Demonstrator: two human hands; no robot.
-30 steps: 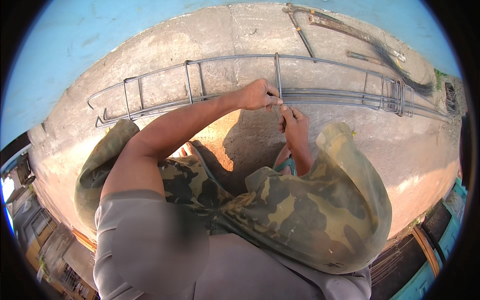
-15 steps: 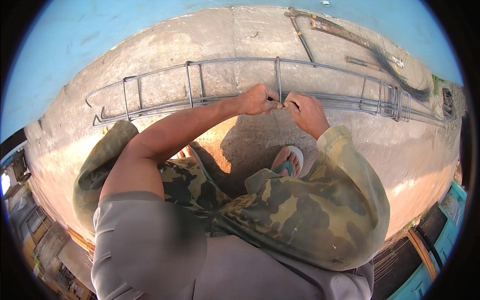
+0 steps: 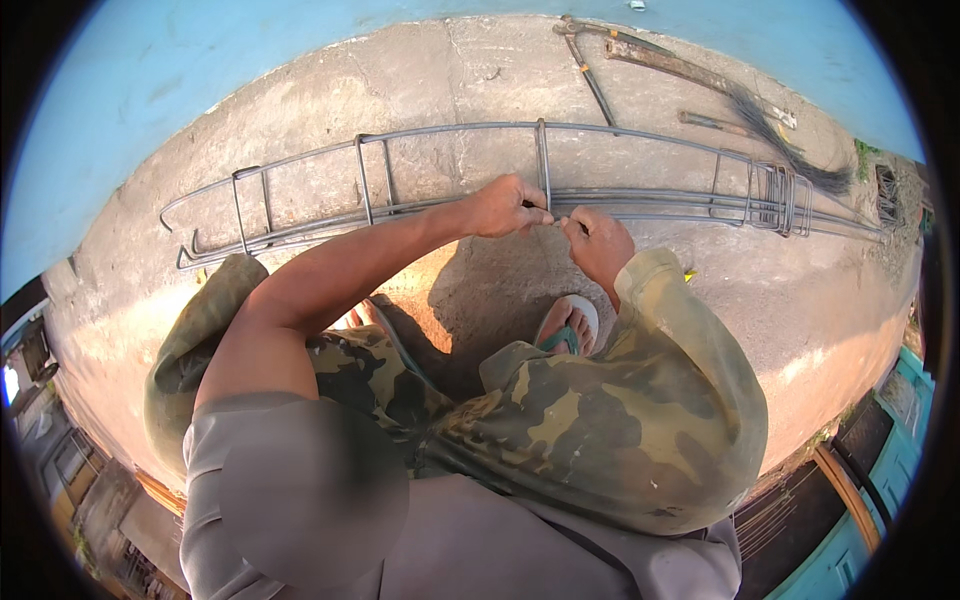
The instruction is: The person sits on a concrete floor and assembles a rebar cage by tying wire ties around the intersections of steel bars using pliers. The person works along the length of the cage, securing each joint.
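A long rebar cage (image 3: 400,205) of grey steel bars lies across the concrete ground (image 3: 460,80) in front of me. Rectangular stirrups stand along it; one upright stirrup (image 3: 541,155) is at the middle. My left hand (image 3: 505,205) is closed around the long bars right at the foot of that stirrup. My right hand (image 3: 598,240) is just to its right, fingers pinched at the same joint, almost touching the left thumb. What the fingertips pinch is too small to tell. My knees in camouflage trousers (image 3: 600,440) fill the lower view.
Several stirrups (image 3: 775,195) are bunched together on the cage's right end. Loose rods and a rusty bar (image 3: 640,50) lie at the back by the blue wall (image 3: 250,50), with a bundle of thin wire (image 3: 790,150) beside them. My sandalled foot (image 3: 570,325) rests below the hands.
My right hand has come up from near my knee to the bars and closed at the stirrup joint beside my left hand. The left hand has stayed on the joint.
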